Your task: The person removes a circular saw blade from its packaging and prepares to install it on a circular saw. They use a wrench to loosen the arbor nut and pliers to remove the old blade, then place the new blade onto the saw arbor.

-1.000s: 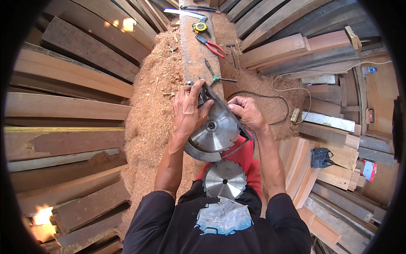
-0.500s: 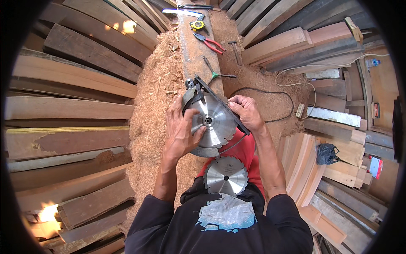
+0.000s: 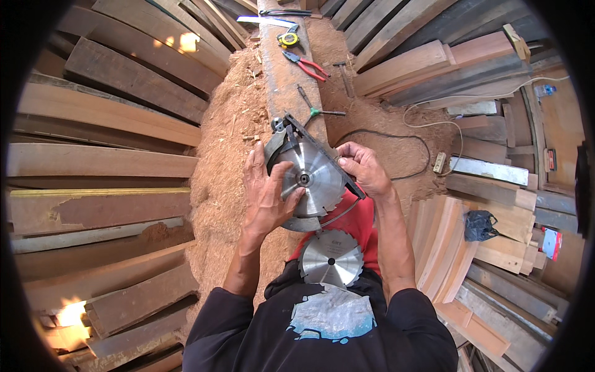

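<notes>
The circular saw (image 3: 313, 162) lies between the two hands, its mounted blade (image 3: 325, 186) facing up, at the near part of the long wooden tabletop (image 3: 282, 80). The left hand (image 3: 264, 197) is on the saw's left side with its fingers spread: the longer ones reach up along the outside of the curved guard (image 3: 274, 149), while the forefinger and thumb stand apart over the blade's left part, left of the centre hub. Whether their tips press on the steel cannot be told.

The right hand (image 3: 369, 172) is at the opposite side, just beside the slanting black base plate (image 3: 320, 147). Its forefinger and thumb are bent close together at the plate's outer edge; whether they pinch it or some small part is hidden.

A loose saw blade (image 3: 331, 251) rests on the person's lap, just below the saw. Beyond the saw, a three-armed wrench with a green hub (image 3: 314, 112), red-handled pliers (image 3: 307, 66) and a yellow tape measure (image 3: 288, 40) lie along the tabletop.
</notes>
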Demonstrator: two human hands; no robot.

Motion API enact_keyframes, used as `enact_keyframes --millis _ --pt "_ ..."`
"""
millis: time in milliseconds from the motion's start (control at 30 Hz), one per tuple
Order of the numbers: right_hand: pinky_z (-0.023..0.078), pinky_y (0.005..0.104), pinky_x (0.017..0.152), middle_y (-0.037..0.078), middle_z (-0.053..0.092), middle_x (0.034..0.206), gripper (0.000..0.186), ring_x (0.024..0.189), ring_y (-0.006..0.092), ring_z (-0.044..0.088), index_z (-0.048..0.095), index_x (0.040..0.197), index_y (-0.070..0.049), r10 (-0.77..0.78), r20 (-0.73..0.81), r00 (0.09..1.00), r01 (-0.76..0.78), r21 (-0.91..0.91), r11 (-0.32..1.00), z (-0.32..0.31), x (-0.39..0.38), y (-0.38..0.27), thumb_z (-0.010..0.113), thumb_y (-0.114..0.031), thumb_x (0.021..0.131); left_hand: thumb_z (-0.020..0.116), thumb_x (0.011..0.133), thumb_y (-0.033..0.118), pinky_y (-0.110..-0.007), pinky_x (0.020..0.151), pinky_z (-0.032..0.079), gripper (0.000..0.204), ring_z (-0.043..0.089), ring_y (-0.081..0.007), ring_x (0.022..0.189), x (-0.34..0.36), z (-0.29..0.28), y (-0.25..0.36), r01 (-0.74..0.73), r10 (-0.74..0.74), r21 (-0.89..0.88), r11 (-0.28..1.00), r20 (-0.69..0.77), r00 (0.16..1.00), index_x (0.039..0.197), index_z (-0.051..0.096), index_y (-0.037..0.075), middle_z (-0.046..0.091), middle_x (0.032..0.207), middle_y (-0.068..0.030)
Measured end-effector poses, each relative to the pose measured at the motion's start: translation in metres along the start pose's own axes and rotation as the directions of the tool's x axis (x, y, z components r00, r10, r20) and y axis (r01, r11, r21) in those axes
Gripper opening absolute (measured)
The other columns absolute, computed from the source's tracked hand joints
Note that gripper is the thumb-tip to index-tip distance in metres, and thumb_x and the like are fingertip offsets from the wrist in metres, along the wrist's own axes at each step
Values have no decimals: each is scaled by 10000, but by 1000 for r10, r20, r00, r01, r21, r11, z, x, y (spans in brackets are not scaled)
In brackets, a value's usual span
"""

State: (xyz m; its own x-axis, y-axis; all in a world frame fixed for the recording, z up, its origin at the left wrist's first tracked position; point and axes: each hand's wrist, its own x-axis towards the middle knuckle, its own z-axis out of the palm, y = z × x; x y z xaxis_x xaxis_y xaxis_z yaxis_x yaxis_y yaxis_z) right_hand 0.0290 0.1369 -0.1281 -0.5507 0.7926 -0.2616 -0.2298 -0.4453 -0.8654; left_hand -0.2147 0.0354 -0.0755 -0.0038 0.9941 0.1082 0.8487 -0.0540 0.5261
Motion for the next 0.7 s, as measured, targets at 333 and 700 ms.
enact_keyframes --millis 333,700 --pt "547 235 766 4 686 944 190 821 50 640 638 1154 14 101 105 989 -106 40 994 -19 -2 -2 619 -74 987 850 785 344 -563 1178 279 659 327 -506 1442 3 2 2 5 -6 56 998 15 1000 1353 594 130 288 1583 -368" --pt "478 255 725 -21 617 880 203 777 86 561 705 1064 21 65 211 975 33 -431 902 -30 15 6 592 13 895 866 772 299 -584 1164 268 574 319 -487 1450 14 4 5 7 -4 73 997 -30 1000 1287 651 167 283 1598 -340"
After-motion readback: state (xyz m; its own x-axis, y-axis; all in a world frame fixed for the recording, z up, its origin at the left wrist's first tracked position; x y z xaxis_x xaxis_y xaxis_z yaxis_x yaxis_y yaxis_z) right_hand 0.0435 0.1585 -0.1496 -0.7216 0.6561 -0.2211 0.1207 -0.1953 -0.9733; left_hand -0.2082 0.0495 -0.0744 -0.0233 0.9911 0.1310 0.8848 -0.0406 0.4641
